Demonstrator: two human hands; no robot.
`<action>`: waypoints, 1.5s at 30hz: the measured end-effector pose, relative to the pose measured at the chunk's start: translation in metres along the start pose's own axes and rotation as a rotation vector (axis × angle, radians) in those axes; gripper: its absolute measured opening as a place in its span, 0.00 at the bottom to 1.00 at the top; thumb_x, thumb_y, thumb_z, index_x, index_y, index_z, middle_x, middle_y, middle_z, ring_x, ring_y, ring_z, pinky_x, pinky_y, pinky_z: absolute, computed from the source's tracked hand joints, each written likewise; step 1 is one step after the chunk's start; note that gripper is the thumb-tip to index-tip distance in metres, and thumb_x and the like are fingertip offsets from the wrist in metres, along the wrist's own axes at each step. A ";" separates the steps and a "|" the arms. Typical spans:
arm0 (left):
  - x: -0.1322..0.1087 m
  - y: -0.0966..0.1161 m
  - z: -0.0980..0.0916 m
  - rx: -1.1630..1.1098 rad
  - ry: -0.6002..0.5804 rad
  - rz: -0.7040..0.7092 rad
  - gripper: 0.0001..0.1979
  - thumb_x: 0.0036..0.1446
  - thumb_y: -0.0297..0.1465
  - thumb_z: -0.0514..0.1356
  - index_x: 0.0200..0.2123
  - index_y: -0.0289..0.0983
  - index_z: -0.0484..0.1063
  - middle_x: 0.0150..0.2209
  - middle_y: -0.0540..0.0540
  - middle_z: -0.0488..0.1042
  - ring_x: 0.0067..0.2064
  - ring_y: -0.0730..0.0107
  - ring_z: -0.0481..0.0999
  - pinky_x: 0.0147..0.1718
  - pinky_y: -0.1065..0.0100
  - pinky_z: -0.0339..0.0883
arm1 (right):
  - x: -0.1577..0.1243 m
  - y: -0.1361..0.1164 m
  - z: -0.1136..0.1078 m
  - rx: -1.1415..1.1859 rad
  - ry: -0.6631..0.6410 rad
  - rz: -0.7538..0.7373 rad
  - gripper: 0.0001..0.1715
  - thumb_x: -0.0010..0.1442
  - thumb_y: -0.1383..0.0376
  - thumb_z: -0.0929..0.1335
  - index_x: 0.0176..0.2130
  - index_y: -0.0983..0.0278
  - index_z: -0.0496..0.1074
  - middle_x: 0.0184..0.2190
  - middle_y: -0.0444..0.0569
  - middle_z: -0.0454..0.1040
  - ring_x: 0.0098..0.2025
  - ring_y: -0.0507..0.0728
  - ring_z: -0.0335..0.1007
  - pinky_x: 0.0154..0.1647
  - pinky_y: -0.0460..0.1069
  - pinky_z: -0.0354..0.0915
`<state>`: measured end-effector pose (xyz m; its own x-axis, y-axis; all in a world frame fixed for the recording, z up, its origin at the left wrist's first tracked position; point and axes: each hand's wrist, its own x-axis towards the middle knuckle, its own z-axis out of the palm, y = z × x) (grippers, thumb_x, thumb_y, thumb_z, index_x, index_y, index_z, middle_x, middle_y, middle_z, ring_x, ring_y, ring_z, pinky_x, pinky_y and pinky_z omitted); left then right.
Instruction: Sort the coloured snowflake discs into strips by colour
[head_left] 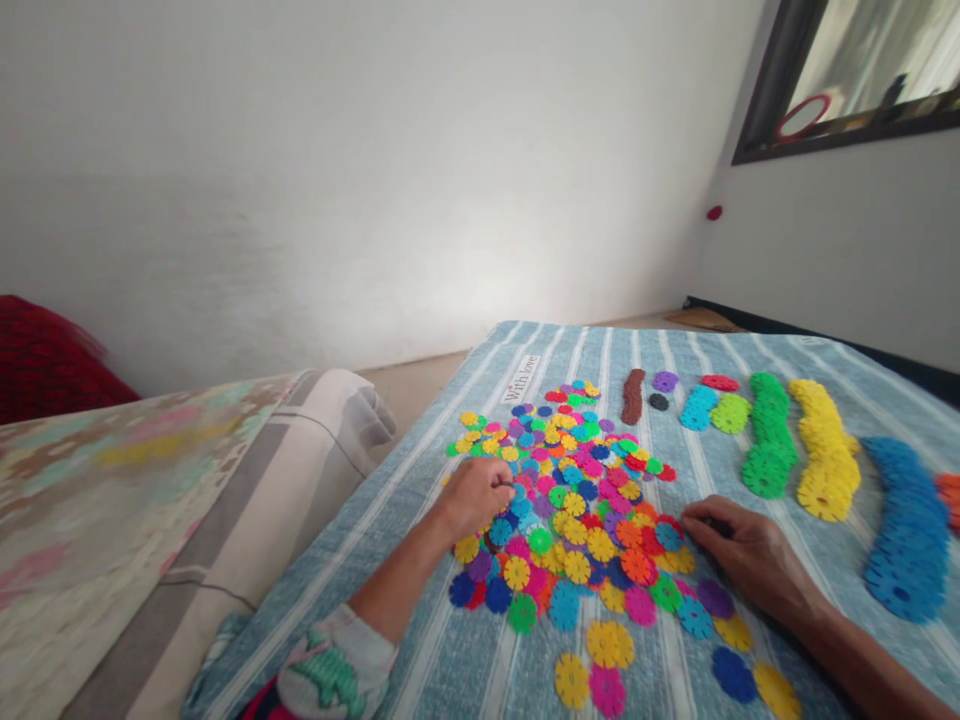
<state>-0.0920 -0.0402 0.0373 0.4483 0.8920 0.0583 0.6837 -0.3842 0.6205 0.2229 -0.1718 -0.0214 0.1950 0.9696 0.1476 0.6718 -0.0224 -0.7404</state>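
Observation:
A wide heap of multicoloured notched plastic discs is spread over the striped blue cloth. My left hand rests at the heap's left side, fingers curled in among the discs. What its fingertips hold, if anything, is hidden. At the heap's right edge is my right hand, its fingers drawn together and their tips close to a red and a blue disc. A dark patch shows between those fingers; I cannot tell whether it is a disc or shadow. Several loose discs lie nearer to me.
Overlapping single-colour rows lie at the right: brown, green, yellow and blue. Small purple, black, light-blue, red and lime groups sit between. A cloth-covered surface stands left.

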 end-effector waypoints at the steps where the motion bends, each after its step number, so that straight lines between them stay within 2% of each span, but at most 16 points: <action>1: 0.008 0.000 0.001 -0.080 0.013 0.003 0.04 0.46 0.27 0.57 0.21 0.36 0.69 0.18 0.54 0.66 0.22 0.74 0.65 0.22 0.74 0.55 | 0.000 -0.005 -0.001 -0.020 0.012 -0.012 0.17 0.59 0.53 0.62 0.32 0.60 0.73 0.30 0.47 0.76 0.32 0.57 0.71 0.33 0.50 0.65; 4: 0.025 -0.002 0.006 -0.343 0.096 -0.028 0.03 0.46 0.28 0.57 0.24 0.35 0.71 0.19 0.53 0.69 0.22 0.74 0.69 0.22 0.74 0.60 | -0.003 -0.036 0.002 -0.120 -0.012 -0.180 0.15 0.61 0.57 0.61 0.32 0.60 0.74 0.30 0.47 0.75 0.31 0.56 0.71 0.32 0.49 0.65; 6: 0.028 -0.008 0.011 -0.493 0.152 -0.067 0.04 0.46 0.28 0.58 0.27 0.35 0.72 0.21 0.52 0.72 0.23 0.74 0.71 0.22 0.74 0.63 | -0.004 -0.069 0.012 -0.154 -0.139 -0.388 0.15 0.63 0.60 0.60 0.37 0.59 0.74 0.35 0.49 0.75 0.37 0.56 0.71 0.38 0.50 0.65; 8: 0.025 -0.013 0.014 -0.600 0.173 -0.103 0.06 0.46 0.29 0.59 0.29 0.34 0.73 0.23 0.51 0.74 0.24 0.72 0.73 0.22 0.74 0.64 | -0.002 -0.105 0.029 -0.193 -0.290 -0.561 0.16 0.64 0.64 0.58 0.38 0.59 0.74 0.38 0.49 0.75 0.40 0.56 0.69 0.42 0.50 0.64; 10: 0.021 -0.018 0.014 -0.666 0.171 -0.123 0.08 0.46 0.29 0.60 0.32 0.33 0.74 0.25 0.49 0.76 0.26 0.71 0.75 0.23 0.74 0.65 | 0.003 -0.135 0.051 -0.242 -0.386 -0.674 0.13 0.64 0.64 0.60 0.38 0.58 0.73 0.39 0.48 0.74 0.42 0.56 0.68 0.45 0.51 0.64; 12: 0.018 -0.021 0.012 -0.698 0.177 -0.135 0.10 0.47 0.28 0.60 0.34 0.32 0.74 0.27 0.48 0.77 0.27 0.71 0.76 0.24 0.74 0.67 | 0.010 -0.153 0.073 -0.292 -0.427 -0.749 0.13 0.63 0.61 0.62 0.45 0.58 0.72 0.48 0.49 0.71 0.51 0.59 0.64 0.51 0.54 0.61; 13: 0.017 -0.021 0.011 -0.706 0.182 -0.143 0.10 0.47 0.27 0.60 0.35 0.32 0.74 0.27 0.47 0.77 0.27 0.71 0.76 0.24 0.74 0.67 | 0.014 -0.158 0.083 -0.319 -0.448 -0.777 0.16 0.62 0.58 0.63 0.48 0.58 0.70 0.51 0.51 0.69 0.55 0.61 0.61 0.54 0.57 0.59; 17: 0.016 -0.022 0.008 -0.717 0.177 -0.157 0.11 0.48 0.24 0.58 0.37 0.31 0.75 0.28 0.47 0.78 0.28 0.71 0.77 0.25 0.74 0.69 | 0.025 -0.153 0.104 -0.381 -0.490 -0.760 0.30 0.61 0.45 0.60 0.55 0.59 0.66 0.60 0.56 0.61 0.61 0.67 0.52 0.58 0.64 0.52; 20: 0.016 -0.022 0.009 -0.708 0.186 -0.159 0.11 0.49 0.23 0.58 0.37 0.32 0.75 0.29 0.48 0.78 0.28 0.72 0.77 0.26 0.73 0.70 | 0.027 -0.138 0.101 -0.426 -0.458 -0.675 0.30 0.63 0.46 0.58 0.57 0.57 0.64 0.61 0.55 0.59 0.62 0.67 0.52 0.59 0.66 0.50; 24: 0.015 -0.022 0.009 -0.700 0.204 -0.168 0.10 0.49 0.24 0.59 0.37 0.32 0.76 0.29 0.48 0.78 0.27 0.71 0.77 0.26 0.73 0.70 | 0.026 -0.123 0.088 -0.502 -0.409 -0.584 0.30 0.63 0.50 0.60 0.60 0.58 0.60 0.62 0.57 0.56 0.62 0.68 0.51 0.58 0.66 0.51; 28: 0.016 -0.023 0.008 -0.684 0.206 -0.159 0.09 0.49 0.23 0.58 0.34 0.31 0.75 0.27 0.47 0.78 0.26 0.72 0.77 0.24 0.74 0.69 | 0.019 -0.117 0.079 -0.548 -0.319 -0.532 0.23 0.63 0.55 0.62 0.54 0.60 0.67 0.59 0.57 0.61 0.58 0.67 0.57 0.55 0.62 0.55; 32: 0.018 -0.026 0.010 -0.678 0.215 -0.140 0.08 0.48 0.25 0.59 0.33 0.32 0.75 0.27 0.48 0.78 0.25 0.72 0.77 0.22 0.74 0.68 | 0.014 -0.119 0.078 -0.565 -0.247 -0.473 0.14 0.64 0.58 0.62 0.42 0.62 0.72 0.49 0.55 0.68 0.51 0.62 0.63 0.52 0.59 0.58; 35: 0.019 -0.028 0.012 -0.659 0.218 -0.143 0.09 0.48 0.25 0.58 0.34 0.32 0.75 0.26 0.48 0.78 0.24 0.72 0.76 0.22 0.74 0.68 | 0.017 -0.127 0.082 -0.542 -0.240 -0.487 0.13 0.65 0.62 0.60 0.36 0.62 0.72 0.42 0.52 0.69 0.46 0.59 0.65 0.49 0.55 0.60; 41: 0.019 -0.030 0.014 -0.622 0.209 -0.113 0.10 0.50 0.24 0.58 0.36 0.33 0.76 0.26 0.48 0.78 0.25 0.73 0.76 0.22 0.75 0.67 | 0.036 -0.148 0.101 -0.511 -0.260 -0.520 0.08 0.62 0.62 0.64 0.39 0.61 0.71 0.43 0.51 0.68 0.48 0.59 0.62 0.47 0.54 0.60; 45: 0.020 -0.031 0.014 -0.602 0.199 -0.123 0.10 0.49 0.24 0.57 0.36 0.34 0.76 0.26 0.49 0.77 0.25 0.73 0.76 0.22 0.75 0.67 | 0.043 -0.148 0.111 -0.521 -0.295 -0.510 0.07 0.61 0.63 0.65 0.37 0.62 0.72 0.42 0.52 0.68 0.48 0.60 0.62 0.48 0.55 0.59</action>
<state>-0.0962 -0.0141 0.0079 0.2328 0.9702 0.0668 0.2545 -0.1271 0.9587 0.0522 -0.0997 0.0214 -0.3762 0.9139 0.1525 0.8901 0.4022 -0.2143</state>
